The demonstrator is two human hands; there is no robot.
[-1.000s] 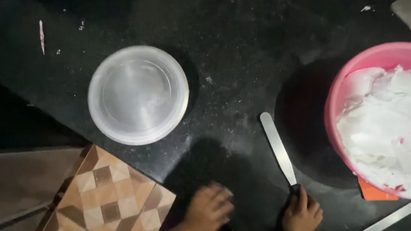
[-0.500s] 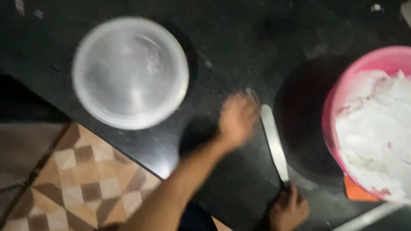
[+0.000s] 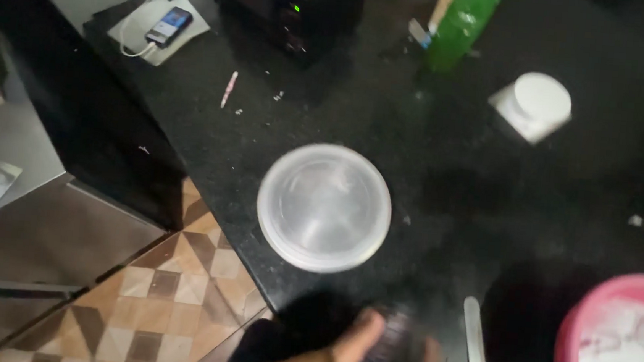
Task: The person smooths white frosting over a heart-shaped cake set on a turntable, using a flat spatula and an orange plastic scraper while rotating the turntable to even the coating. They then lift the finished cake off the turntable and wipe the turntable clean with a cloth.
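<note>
One blurred left hand (image 3: 358,352) at six o'clock curls its fingers around a dark round object (image 3: 395,344), its make unclear. Just above, at centre, sits a round translucent plastic container (image 3: 324,207) on the speckled black stone counter (image 3: 453,168). A flat metal blade (image 3: 475,355) lies toward five o'clock, beside a pink plastic tub (image 3: 595,310) of white fluffy stuff.
</note>
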